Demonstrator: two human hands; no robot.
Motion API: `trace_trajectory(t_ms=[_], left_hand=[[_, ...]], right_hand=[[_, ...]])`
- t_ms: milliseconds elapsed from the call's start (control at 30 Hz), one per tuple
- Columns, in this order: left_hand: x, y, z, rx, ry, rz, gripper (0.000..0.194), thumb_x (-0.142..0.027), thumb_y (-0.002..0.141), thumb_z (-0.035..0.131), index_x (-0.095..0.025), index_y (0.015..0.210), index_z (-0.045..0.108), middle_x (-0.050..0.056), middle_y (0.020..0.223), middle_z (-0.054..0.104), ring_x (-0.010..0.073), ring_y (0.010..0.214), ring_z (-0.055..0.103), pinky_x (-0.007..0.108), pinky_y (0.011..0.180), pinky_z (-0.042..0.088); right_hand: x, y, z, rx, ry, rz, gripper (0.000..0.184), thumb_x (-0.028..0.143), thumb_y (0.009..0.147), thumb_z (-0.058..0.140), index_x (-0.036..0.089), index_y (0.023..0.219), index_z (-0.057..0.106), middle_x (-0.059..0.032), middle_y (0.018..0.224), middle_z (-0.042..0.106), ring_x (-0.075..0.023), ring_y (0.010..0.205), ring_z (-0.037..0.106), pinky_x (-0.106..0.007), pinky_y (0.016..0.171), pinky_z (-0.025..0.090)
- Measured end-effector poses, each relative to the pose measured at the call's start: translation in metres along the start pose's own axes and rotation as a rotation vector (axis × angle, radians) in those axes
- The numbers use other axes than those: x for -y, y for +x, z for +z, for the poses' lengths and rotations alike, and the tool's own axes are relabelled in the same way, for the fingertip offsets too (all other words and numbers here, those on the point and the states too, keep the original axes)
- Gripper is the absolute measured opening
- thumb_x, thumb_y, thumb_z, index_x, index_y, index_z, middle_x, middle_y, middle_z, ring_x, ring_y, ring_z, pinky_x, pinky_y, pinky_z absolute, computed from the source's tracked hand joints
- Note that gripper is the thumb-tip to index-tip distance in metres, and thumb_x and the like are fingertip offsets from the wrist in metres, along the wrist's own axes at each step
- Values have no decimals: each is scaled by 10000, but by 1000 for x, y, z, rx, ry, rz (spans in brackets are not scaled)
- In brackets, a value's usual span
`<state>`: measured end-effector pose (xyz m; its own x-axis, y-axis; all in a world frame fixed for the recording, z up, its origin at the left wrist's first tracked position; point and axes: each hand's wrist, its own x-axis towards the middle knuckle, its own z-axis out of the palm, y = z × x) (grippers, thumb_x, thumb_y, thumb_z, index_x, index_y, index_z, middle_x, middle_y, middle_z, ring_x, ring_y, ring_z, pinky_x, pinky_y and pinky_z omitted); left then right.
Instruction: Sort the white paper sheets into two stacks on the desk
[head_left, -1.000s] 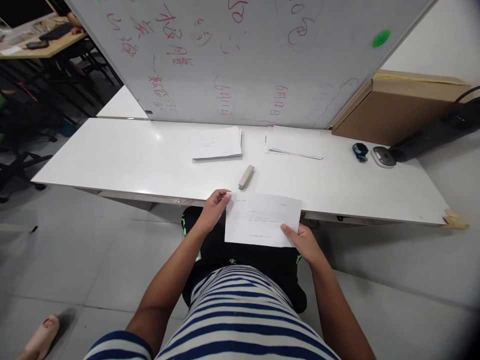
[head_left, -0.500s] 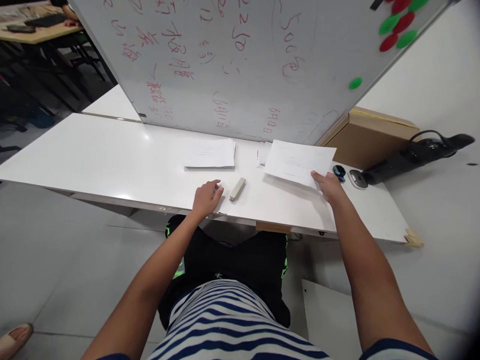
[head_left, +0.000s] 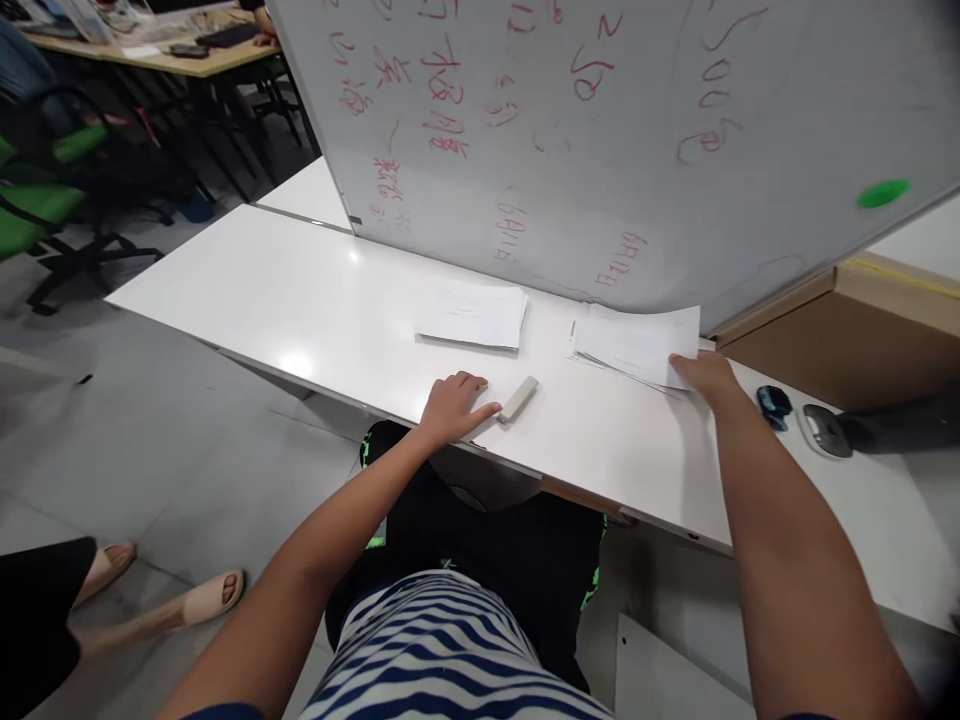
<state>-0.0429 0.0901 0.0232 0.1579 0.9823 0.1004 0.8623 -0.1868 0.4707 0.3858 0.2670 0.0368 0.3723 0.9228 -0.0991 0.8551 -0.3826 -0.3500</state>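
Head view: relative to the earlier frame, the printed sheet (head_left: 649, 340) is lowered over the right paper stack (head_left: 571, 344). The right hand (head_left: 703, 376) pinches its right edge. The left hand (head_left: 453, 408), fingers spread, holds nothing; its thumb meets or nearly meets the stapler (head_left: 520, 399).

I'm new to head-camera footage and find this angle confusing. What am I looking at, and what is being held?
There is no machine here, just a person's two bare hands. The camera sits on their head, looking forward and down, so their striped shirt shows at the bottom.

The right hand holds a sheet of paper by its edge, over the right-hand paper pile. The left hand holds nothing; its thumb is close beside what looks like a stapler.

Another paper pile lies on the white desk, before a whiteboard.
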Motion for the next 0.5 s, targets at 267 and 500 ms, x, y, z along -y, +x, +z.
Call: trace_trajectory(t_ms=[267, 500], left_hand=[[-1, -2, -1, -5, -11, -1, 487, -620, 889, 464, -241, 1170, 586, 62, 1145, 609, 245, 1059, 573, 389, 906, 390], [0, -2, 0, -21, -25, 9, 452, -590, 901, 469, -236, 1151, 595, 65, 1136, 612, 247, 1054, 572, 391, 897, 388]], right_hand=[[21, -22, 14, -360, 45, 92, 883, 394, 777, 679, 95, 1494, 260, -303, 1494, 286, -385, 1348, 343, -491, 1013, 325], [99, -98, 52, -372, -3, -644, 559, 380, 885, 535, 136, 1381, 450, -196, 1527, 295, -343, 1433, 192, -520, 1116, 188]])
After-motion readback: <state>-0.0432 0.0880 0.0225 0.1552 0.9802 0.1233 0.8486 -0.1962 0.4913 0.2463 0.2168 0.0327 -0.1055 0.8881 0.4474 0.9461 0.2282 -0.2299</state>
